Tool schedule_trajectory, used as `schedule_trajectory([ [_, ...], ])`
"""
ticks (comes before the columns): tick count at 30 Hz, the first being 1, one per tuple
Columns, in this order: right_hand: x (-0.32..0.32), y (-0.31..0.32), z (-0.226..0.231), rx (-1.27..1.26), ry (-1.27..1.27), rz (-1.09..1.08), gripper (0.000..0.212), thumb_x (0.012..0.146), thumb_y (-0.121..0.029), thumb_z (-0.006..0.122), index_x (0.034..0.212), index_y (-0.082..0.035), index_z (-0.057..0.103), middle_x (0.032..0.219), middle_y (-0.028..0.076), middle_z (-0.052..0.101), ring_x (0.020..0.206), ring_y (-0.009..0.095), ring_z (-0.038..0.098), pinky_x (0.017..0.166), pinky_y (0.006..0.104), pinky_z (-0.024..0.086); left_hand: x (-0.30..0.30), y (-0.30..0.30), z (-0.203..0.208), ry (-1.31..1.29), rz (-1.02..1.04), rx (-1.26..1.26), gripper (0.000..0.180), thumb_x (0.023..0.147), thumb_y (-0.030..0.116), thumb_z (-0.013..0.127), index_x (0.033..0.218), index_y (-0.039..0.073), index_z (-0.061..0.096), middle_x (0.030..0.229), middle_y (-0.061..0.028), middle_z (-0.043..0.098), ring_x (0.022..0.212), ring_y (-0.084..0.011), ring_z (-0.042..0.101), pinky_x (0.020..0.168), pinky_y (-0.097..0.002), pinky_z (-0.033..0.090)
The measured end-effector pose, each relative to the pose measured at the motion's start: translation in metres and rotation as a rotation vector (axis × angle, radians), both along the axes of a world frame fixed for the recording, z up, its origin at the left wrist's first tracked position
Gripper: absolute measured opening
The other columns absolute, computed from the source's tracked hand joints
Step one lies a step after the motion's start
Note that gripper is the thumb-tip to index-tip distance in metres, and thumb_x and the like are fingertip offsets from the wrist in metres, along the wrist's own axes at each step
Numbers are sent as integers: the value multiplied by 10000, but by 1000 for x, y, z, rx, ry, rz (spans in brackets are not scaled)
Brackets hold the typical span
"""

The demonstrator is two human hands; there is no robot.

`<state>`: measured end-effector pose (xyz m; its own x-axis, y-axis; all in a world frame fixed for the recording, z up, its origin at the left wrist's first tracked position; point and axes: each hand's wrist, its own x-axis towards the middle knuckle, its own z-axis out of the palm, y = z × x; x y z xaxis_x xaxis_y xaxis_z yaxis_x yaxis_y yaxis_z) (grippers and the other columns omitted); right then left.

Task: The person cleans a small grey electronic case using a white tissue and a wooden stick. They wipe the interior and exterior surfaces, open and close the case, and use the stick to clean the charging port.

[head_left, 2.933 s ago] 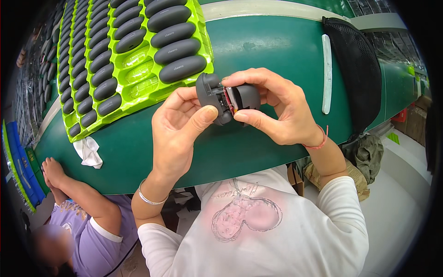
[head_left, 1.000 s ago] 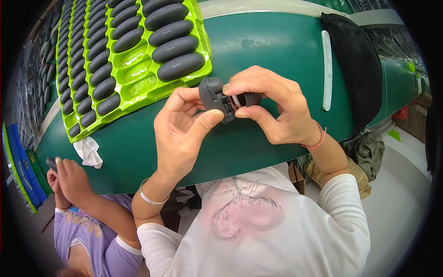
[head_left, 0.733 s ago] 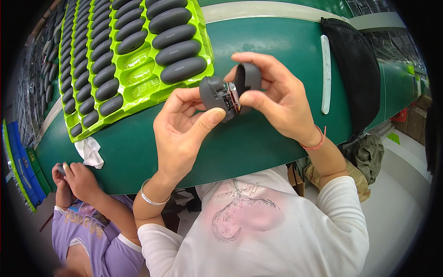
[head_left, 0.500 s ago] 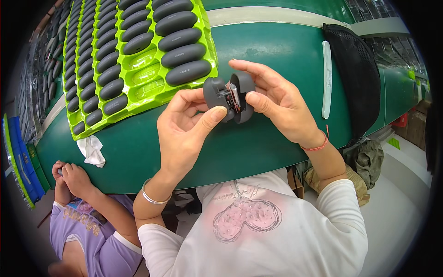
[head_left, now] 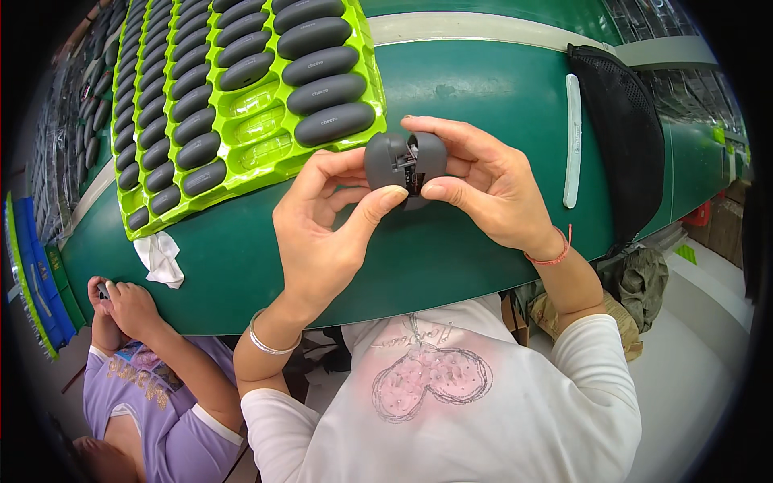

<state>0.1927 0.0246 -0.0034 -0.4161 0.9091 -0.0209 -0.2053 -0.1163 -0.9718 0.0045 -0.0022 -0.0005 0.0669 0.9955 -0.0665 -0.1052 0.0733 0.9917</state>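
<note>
Above the green table, a dark grey rounded plastic case is held in two parts between my hands. My left hand (head_left: 318, 221) pinches the left part (head_left: 382, 165) between thumb and fingers. The right part (head_left: 433, 153), a smooth curved shell, is gripped by my right hand (head_left: 499, 197), its thumb at the lower edge. A gap opens toward me between the parts, and inside it shows a dark narrow insert (head_left: 412, 175) with small components. The parts touch or nearly touch at the far side; I cannot tell if they are joined.
A lime-green tray (head_left: 278, 167) at the left holds rows of similar grey cases and has some vacant pockets. A white cloth (head_left: 161, 262), a pale strip (head_left: 572, 141) and a black mesh-like bag (head_left: 624, 149) lie on the table (head_left: 475, 258). Another person's hands (head_left: 125, 306) hold a small item at lower left.
The two parts of the case have come closer together, narrowing the gap. My right hand has moved slightly down and the shell has turned toward the left part.
</note>
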Motion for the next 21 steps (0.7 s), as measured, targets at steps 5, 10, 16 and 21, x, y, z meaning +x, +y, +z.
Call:
schedule_trajectory([
  [5,-2,-1,-3,41,12,-16,453,868,30,613,1301,25,481,1156,115,604,1066,180,601,927,302,498,-3,-1,-3,27,-50,-36,308,799,-11,716,1064,-63,567,1003,-114,638,912,-158,638,812,-277,525],
  [10,-3,-2,-2,74,-17,-38,450,855,24,633,1288,18,508,1146,107,615,1039,176,615,906,301,512,-4,1,-2,22,-49,-5,325,790,-5,725,1073,-59,574,1011,-114,640,894,-153,638,808,-278,523],
  [16,-2,-2,-3,100,-56,-59,436,835,26,654,1258,9,550,1137,97,629,1000,162,630,875,289,527,-6,3,-1,22,-75,-50,319,791,-6,720,1071,-58,576,1016,-110,637,876,-146,641,799,-277,525],
  [21,-5,-8,-7,103,-60,-108,436,833,46,645,1257,11,549,1111,114,642,991,160,632,879,287,525,-7,4,-2,81,-84,42,296,790,-6,718,1050,-57,586,985,-102,630,849,-144,643,765,-266,527],
])
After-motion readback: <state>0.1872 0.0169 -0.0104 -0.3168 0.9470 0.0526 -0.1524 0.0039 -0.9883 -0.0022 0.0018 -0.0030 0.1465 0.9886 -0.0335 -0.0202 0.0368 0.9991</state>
